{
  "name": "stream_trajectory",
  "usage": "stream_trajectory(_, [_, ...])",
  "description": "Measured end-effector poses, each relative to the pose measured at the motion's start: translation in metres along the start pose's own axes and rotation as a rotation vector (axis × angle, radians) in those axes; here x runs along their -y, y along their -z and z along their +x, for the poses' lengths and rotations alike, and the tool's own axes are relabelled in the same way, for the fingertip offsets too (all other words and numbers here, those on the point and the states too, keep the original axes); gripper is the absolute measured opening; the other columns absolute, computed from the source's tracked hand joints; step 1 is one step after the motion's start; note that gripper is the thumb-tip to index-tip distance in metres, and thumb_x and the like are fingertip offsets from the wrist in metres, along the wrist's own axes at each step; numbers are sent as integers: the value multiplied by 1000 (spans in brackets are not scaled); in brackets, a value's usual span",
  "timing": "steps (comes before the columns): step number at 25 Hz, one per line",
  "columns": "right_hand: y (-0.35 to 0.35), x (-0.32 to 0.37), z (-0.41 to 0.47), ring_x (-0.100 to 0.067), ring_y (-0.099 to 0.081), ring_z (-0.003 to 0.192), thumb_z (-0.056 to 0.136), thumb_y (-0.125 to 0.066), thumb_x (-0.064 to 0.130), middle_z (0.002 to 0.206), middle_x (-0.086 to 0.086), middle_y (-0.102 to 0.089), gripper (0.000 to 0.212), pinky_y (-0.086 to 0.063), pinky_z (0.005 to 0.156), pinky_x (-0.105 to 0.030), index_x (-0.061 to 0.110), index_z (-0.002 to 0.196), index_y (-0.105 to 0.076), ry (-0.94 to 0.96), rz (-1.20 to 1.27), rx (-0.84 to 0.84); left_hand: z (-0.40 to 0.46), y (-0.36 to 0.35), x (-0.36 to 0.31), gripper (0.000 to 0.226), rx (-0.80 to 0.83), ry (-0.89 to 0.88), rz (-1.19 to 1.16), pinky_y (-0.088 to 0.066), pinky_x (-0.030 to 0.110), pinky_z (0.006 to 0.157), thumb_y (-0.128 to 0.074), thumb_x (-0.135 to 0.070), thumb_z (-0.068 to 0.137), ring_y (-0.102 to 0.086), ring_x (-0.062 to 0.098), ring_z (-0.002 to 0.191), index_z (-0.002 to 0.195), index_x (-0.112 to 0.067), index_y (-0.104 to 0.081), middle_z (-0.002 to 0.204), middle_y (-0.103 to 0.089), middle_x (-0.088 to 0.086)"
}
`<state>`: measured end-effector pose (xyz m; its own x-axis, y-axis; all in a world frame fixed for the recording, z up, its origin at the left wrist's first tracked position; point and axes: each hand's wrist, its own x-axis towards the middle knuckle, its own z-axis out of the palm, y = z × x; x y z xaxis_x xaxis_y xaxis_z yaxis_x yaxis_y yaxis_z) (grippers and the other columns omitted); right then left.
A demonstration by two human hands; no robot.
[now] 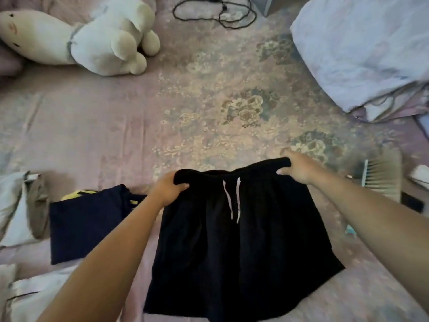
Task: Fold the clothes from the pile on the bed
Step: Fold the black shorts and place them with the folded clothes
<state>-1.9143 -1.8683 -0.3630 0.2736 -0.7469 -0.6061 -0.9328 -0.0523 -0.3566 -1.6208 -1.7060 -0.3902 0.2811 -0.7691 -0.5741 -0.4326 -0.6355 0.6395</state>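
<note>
The person holds black shorts (232, 240) up over the near edge of the bed (139, 126), waistband uppermost and the legs hanging toward the camera. The left hand (168, 189) grips the left end of the waistband, fingers curled over the fabric; the right hand (298, 168) pinches the right end, thumb in front. Two white drawstrings (233, 198) hang from the middle of the waistband. Just left of the shorts a folded navy garment (86, 226) with yellow trim lies flat on the bed, and pale clothes (18, 205) lie farther left. A white plush toy (92, 38) lies at the far left, a black cable (216, 12) at the far edge, a pale bundle (362, 49) at the far right, and a brush (383, 175) near the right arm.
</note>
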Motion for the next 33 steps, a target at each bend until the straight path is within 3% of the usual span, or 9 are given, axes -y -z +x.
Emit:
stream_trajectory(3, [-32,-8,77,-37,-49,119,92,-60,22,137,-19,-47,53,-42,92,-40,8,138,-36,-39,43,-148,77,-22,29,32,-190,55,-37,-40,27,84,-60,-16,91,-58,27,108,121,-6,-58,116,-63,10])
stream_trajectory(8, [-53,1,176,-34,-56,91,94,-56,23,103,-19,-60,28,-46,78,-41,9,114,-42,28,-25,-292,177,-26,44,24,-411,16,-56,-35,26,73,-56,-19,93,-56,26,95,109,-1,-56,107,-61,16])
stream_trajectory(12, [-49,29,234,-39,-50,115,96,-51,18,126,-22,-53,43,-41,92,-47,10,136,-36,104,-59,-590,234,-15,34,34,-614,3,149,-38,39,89,-50,-25,96,-51,35,113,119,0,-48,122,-52,20])
stream_trajectory(15, [-86,45,232,-33,-18,143,100,-39,26,155,-13,-21,56,-15,110,-60,15,150,-17,223,-252,-730,243,-46,31,49,-825,-55,568,-14,47,114,-36,-28,99,-29,35,137,143,-8,-31,149,-30,17])
stream_trajectory(18, [-131,22,213,-24,13,146,96,-19,56,159,6,8,59,5,106,-68,38,149,0,347,-536,-400,230,-90,47,58,-602,-441,764,-2,60,111,-23,-43,97,-15,30,145,149,-19,-25,156,-19,9])
stream_trajectory(22, [-128,-2,235,-20,23,143,91,-9,63,155,16,22,59,7,105,-70,49,143,14,346,-603,-213,243,-95,65,64,-399,-358,953,8,66,107,-6,-55,90,5,23,146,150,-33,-4,159,3,1])
stream_trajectory(25, [-132,12,215,-27,11,146,96,-16,56,159,1,10,59,3,107,-68,39,149,3,356,-608,-326,230,-87,53,63,-378,-375,949,4,67,106,-8,-53,92,3,25,146,150,-30,1,159,4,4])
stream_trajectory(28, [-163,19,149,-30,-16,144,95,-30,46,157,-11,-20,60,-13,109,-63,21,148,-26,547,-435,-549,173,-91,67,62,-489,-568,807,-7,65,109,-26,-47,95,-15,27,145,150,-17,-20,157,-17,12])
stream_trajectory(33, [-222,-74,28,-30,-15,144,90,-23,68,157,-10,-17,74,-17,105,-68,27,151,-13,766,-646,-232,26,-156,126,90,-172,-903,844,-16,58,112,-38,-64,86,-18,32,143,146,0,-20,154,-20,18])
